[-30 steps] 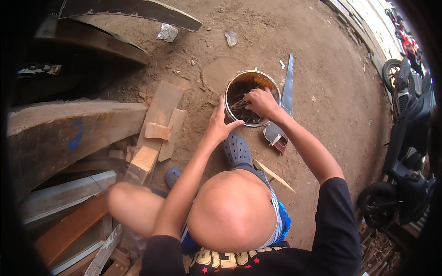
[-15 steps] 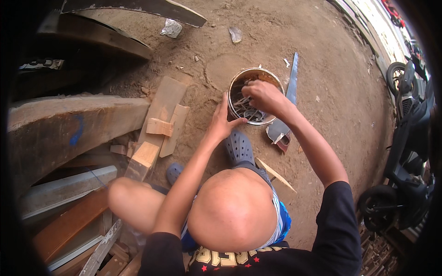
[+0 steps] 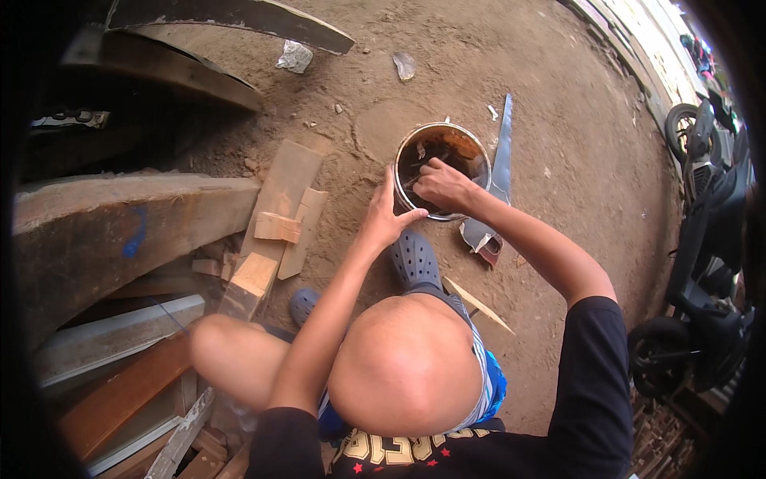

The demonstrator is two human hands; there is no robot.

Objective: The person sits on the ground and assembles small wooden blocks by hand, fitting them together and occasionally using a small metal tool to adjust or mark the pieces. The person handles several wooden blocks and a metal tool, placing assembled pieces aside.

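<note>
A round metal can [image 3: 469, 150], rusty brown inside, stands on the dirt in front of my foot. My left hand [image 3: 386, 215] grips its near left side, thumb along the near rim and fingers up the outer wall. Into its mouth reaches my right hand [image 3: 447, 187], fingers curled together; whatever they hold is hidden. Dark loose bits lie inside, too shadowed to name. Just right of the can is a handsaw [image 3: 502, 152] with a blue-grey blade, its worn handle end [image 3: 482, 238] towards me.
Wood offcuts [image 3: 278, 227] lie left of the can. Large timber beams [image 3: 136, 215] and stacked planks [image 3: 128, 391] fill the left side. A thin wood strip [image 3: 479, 303] rests by my shoe [image 3: 415, 259]. Motorbikes [image 3: 702, 255] stand far right. Plastic scraps [image 3: 404, 66] dot the dirt.
My right hand has shifted slightly down and nearer inside the can, its fingers still curled. The pale thin pieces seen in the can before now mostly do not show. My left hand keeps its grip.
</note>
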